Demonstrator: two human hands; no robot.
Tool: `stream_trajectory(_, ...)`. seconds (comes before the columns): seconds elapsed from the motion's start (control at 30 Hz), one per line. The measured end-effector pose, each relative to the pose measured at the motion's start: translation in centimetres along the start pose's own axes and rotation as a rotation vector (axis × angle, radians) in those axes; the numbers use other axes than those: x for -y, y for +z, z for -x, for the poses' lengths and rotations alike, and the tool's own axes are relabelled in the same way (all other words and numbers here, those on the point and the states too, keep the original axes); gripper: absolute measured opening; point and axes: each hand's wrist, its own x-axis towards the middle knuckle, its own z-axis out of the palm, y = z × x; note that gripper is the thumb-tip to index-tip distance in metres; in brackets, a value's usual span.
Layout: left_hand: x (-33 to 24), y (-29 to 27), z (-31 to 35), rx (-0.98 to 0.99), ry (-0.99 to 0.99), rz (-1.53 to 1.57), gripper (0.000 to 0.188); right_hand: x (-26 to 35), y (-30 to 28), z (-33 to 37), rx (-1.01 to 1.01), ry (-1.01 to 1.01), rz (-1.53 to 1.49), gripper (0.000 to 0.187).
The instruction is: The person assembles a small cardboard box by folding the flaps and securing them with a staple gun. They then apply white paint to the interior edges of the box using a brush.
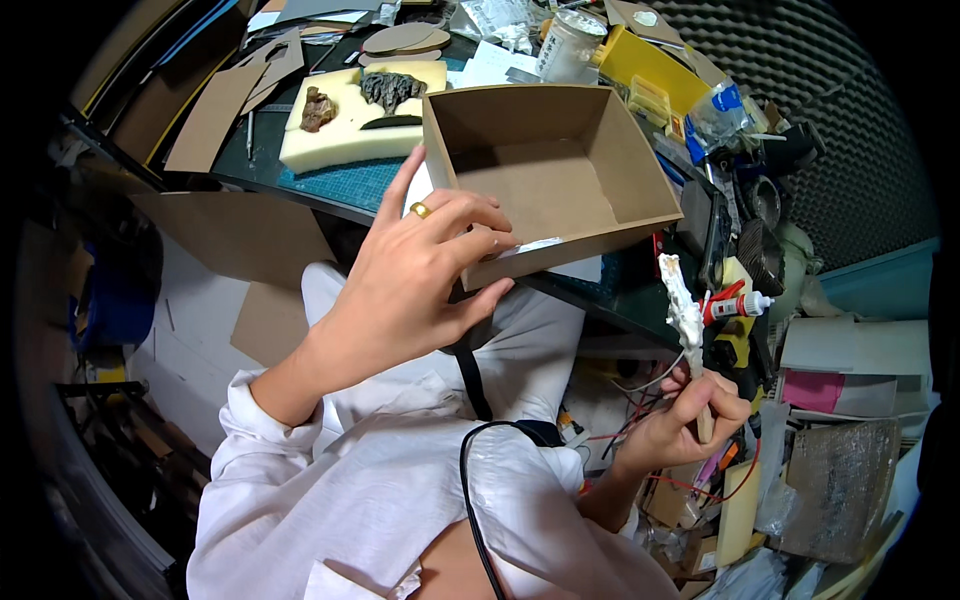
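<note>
Box [535,185] upper centre of frame, near wall [600,243] pinched by left hand [425,250]; stick [688,330] loaded with white paste [675,280] pinched in right hand [690,420], right of centre. Advise: wall braced steady, paste thin and even.

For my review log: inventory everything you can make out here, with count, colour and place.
Open box: 1, brown, centre
Stick: 1, coated white, lower right
Foam block: 1, cream, left of box
Lump: 1, brown, on foam block
Cutting mat: 1, teal, under foam block
Jar: 1, whitish, beyond box
Small bottle: 1, white, right of stick
Remainder: too crowded to count
Left hand: 1, bare, at box's near-left corner
Right hand: 1, bare, gripping stick
</note>
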Motion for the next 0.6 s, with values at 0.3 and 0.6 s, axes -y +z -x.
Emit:
stream_trajectory(0.3, -1.1, 1.8, -4.1, 0.139, 0.111, 0.056, 0.037, -1.2, -1.1, -0.1, -0.051, 0.036, -0.021, 0.016)
stream_trajectory(0.6, -3.0, 2.8, -7.9, 0.302, 0.306, -0.315, 0.036, -1.8, -2.1, -0.5, -0.096, -0.005, -0.021, 0.015)
